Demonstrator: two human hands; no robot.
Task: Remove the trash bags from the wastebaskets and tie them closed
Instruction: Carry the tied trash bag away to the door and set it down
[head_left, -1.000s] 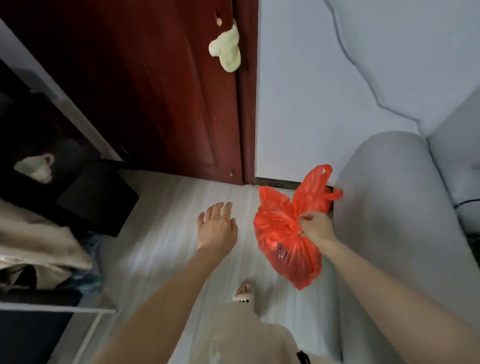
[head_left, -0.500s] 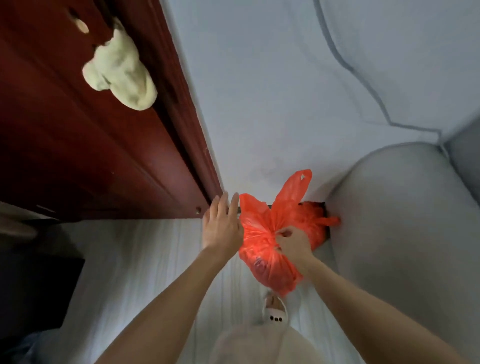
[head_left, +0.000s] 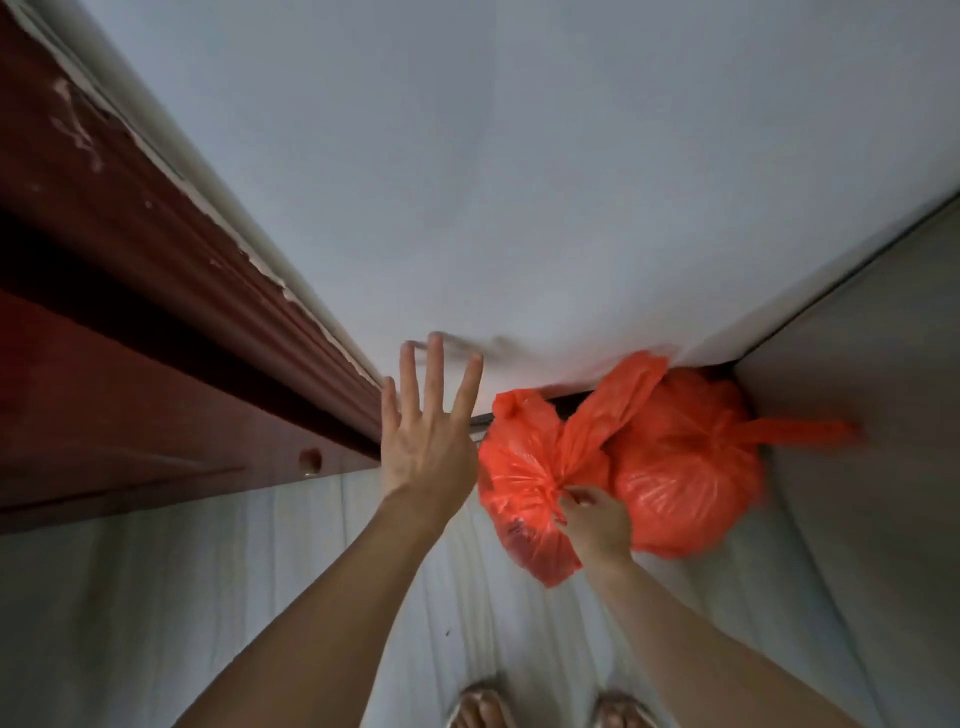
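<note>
- In the corner where the pale wall (head_left: 519, 182) meets a grey upholstered side (head_left: 857, 467), there are two red trash bags.
- My right hand (head_left: 597, 519) is clenched on the gathered neck of the nearer bag (head_left: 524, 467); this grip pinches the plastic between thumb and fingers.
- The nearer bag hangs down from my right hand, and its lower tip points to the floor (head_left: 260, 597). I cannot tell if it touches the floor.
- Two loose flaps of this bag stand up above my grip, one short on the left and one longer that leans to the right.
- The second bag (head_left: 685, 467) sits just behind it, pressed into the corner against the grey side. It is round and full, with its top drawn together, and one handle strip sticks out to the right.
- The two bags touch each other.
- My left hand (head_left: 426, 447) is released, with the fingers spread and pointing up, and it holds nothing. It is just beside the nearer bag on its left, apart from the plastic.
- On the left side runs a dark red door frame (head_left: 156, 338), with chipped paint along its edge.
- At the bottom edge I see my two feet in sandals (head_left: 483, 706) on the pale floor.
</note>
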